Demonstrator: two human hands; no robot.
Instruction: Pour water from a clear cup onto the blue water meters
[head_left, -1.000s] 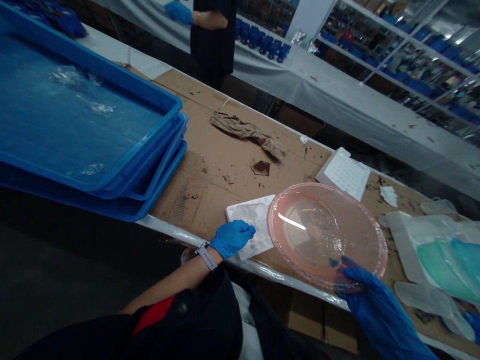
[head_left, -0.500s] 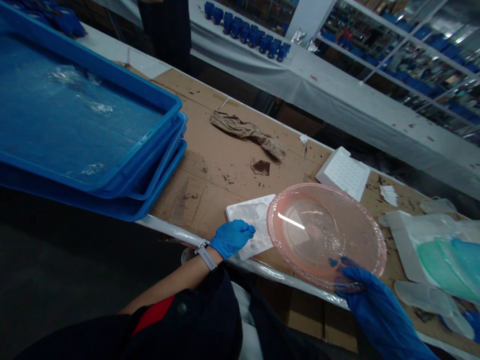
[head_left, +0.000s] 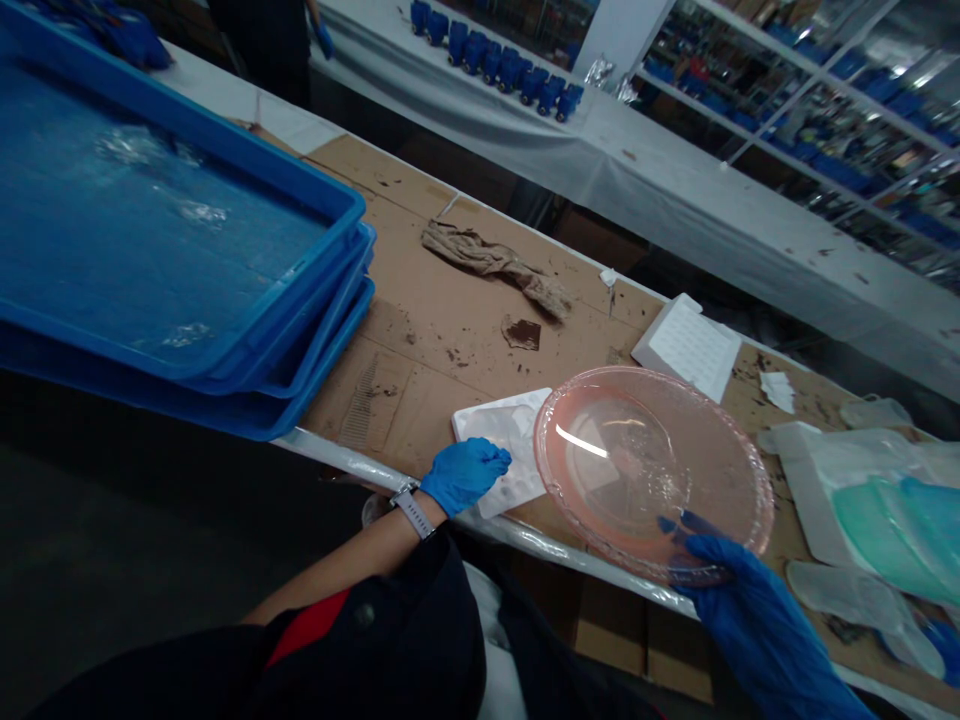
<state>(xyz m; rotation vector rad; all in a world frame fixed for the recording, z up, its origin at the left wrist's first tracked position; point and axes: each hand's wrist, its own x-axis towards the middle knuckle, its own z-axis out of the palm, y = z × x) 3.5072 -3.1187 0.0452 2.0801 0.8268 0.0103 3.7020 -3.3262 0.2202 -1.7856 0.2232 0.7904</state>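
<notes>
My right hand (head_left: 716,570), in a blue glove, grips the near right rim of a translucent pink basin (head_left: 645,470). Its fingertips show through the plastic. The basin is tilted above the front edge of the bench. My left hand (head_left: 465,476), also gloved in blue, hovers over or rests on a white foam tray (head_left: 487,420) with round hollows; which of the two I cannot tell. Its fingers are closed together, and whatever they may hold is hidden. The basin overlaps the right part of the tray.
Stacked blue trays (head_left: 330,330) take up the left of the cardboard-covered bench. A brown rag (head_left: 495,262) lies towards the back. Another white foam block (head_left: 690,350) sits behind the basin, with green containers (head_left: 885,530) at right. Across the aisle stands a person (head_left: 262,50).
Across the aisle, the person has shifted left, and a blue-gloved hand now shows there. My two hands and the basin have barely moved.
</notes>
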